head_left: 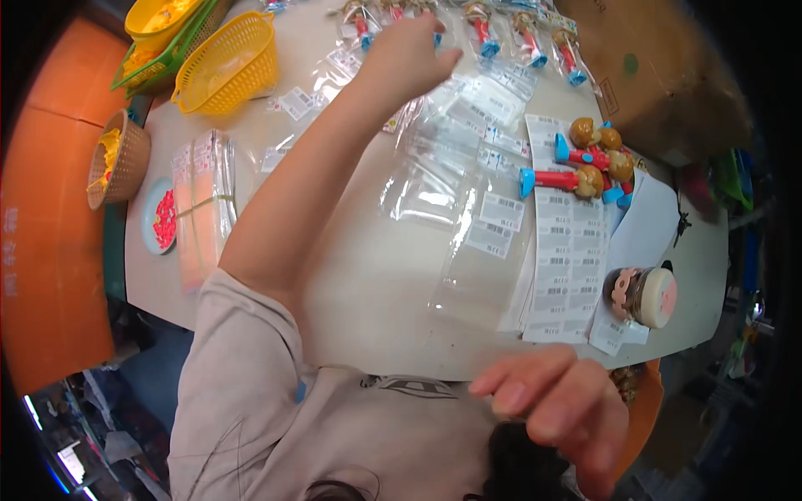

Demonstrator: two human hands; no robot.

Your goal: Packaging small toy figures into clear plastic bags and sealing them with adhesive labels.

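Observation:
My left hand (413, 58) reaches across the table to a row of bagged toys (482, 29) at the far side. Its thumb stands apart and its bent fingers are over one bag; part of that toy is hidden under them. Each toy has a red stem, a blue end and a brown rounded top. Close to me at the lower right, my right hand (564, 409) is raised, fingers apart and loosely curled, with nothing visible in it. Flat clear plastic bags (430, 184) with white labels lie overlapping mid-table.
Right: unbagged toys (560, 179) lie on printed label sheets (561, 275), beside a lidded jar (642, 296) and a cardboard box (660, 75). Left: a banded stack of bags (200, 209), a dish of red pieces (157, 219), a yellow basket (225, 71) and a beige basket (125, 163).

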